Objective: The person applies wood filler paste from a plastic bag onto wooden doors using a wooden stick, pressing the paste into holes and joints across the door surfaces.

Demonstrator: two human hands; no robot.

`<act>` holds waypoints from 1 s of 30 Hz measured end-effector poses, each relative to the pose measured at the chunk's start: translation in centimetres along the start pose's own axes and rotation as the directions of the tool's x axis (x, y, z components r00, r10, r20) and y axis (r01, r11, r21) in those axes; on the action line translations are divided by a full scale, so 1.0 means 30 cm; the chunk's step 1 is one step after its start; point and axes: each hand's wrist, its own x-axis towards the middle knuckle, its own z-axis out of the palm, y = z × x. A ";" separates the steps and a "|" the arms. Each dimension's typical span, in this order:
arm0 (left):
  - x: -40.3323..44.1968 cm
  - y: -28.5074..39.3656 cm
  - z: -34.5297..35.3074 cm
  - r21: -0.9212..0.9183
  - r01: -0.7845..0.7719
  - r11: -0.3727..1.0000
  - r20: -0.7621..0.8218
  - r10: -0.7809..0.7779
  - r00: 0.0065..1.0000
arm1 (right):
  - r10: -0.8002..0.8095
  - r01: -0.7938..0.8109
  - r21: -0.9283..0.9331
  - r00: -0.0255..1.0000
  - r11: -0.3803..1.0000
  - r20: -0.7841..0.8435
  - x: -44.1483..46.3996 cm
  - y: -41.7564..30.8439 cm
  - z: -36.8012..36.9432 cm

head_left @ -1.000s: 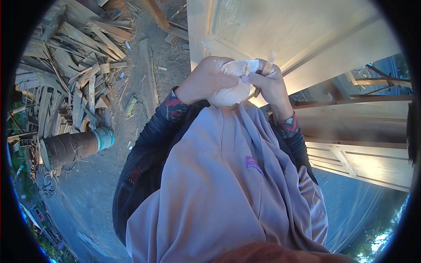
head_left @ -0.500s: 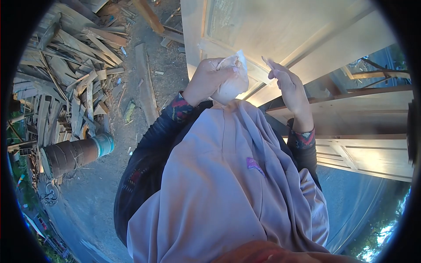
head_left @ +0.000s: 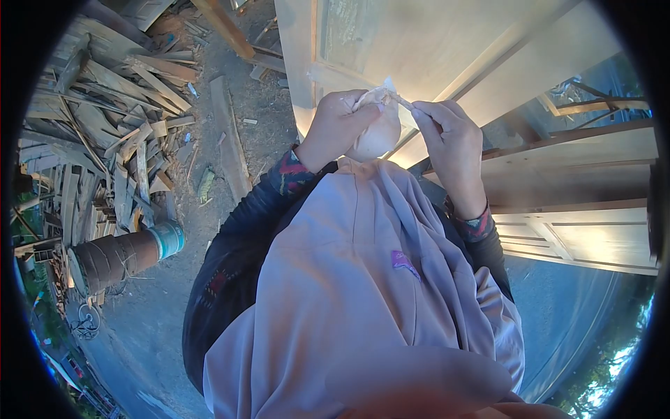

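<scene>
From the head view, looking down, I see a large pale wooden panel (head_left: 419, 42) leaning just beyond the person's hands, filling much of the space ahead. More panelled boards (head_left: 583, 241) stand to the person's right, crowding that side. Off to the left sprawls a heap of scrap wood (head_left: 122, 115), with a long plank (head_left: 230, 140) lying on the bare ground between it and the person. Nearer on that side a rusty drum (head_left: 115, 260) with a turquoise band lies on its side. A pale, draped garment (head_left: 335, 265) with a small purple patch (head_left: 405, 261) covers the person's front.

Both arms reach forward, elbows bent, dark sleeves ending in patterned cuffs. The left hand (head_left: 333, 129) is wrapped around the side of a whitish bag (head_left: 379, 136), thumb across its upper part, clasping it upright in front of the chest, against the backdrop of the big panel. The right hand (head_left: 452, 136) is raised beside it, wrist bent inward, thumb and forefinger pinching a thin stick (head_left: 403, 103). The stick slants up to the bag's crumpled top; whether its tip goes inside, I can't tell.
</scene>
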 end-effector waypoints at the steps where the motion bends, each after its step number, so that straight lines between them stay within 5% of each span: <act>1: 0.003 -0.002 -0.003 0.053 -0.008 0.999 0.006 0.007 1.000 | -0.002 0.002 -0.010 1.000 1.000 0.001 -0.001 -0.001 0.004; 13: 0.005 0.021 0.011 0.405 -0.038 0.913 -0.056 0.066 0.996 | 0.043 -0.054 0.101 0.993 0.993 0.106 0.001 0.031 0.072; 19: 0.018 0.014 0.006 0.675 -0.114 0.729 -0.053 0.202 0.978 | 0.327 -0.481 0.354 0.850 0.802 0.414 0.040 0.093 0.101; 23: 0.033 0.000 0.005 0.759 -0.116 0.641 -0.049 0.234 0.971 | 0.336 -0.540 0.424 0.818 0.727 0.467 0.041 0.139 0.141; 30: 0.063 -0.047 -0.021 0.505 -0.046 0.862 -0.130 0.129 0.983 | 0.321 -0.422 0.440 0.903 0.793 0.287 0.002 0.088 0.203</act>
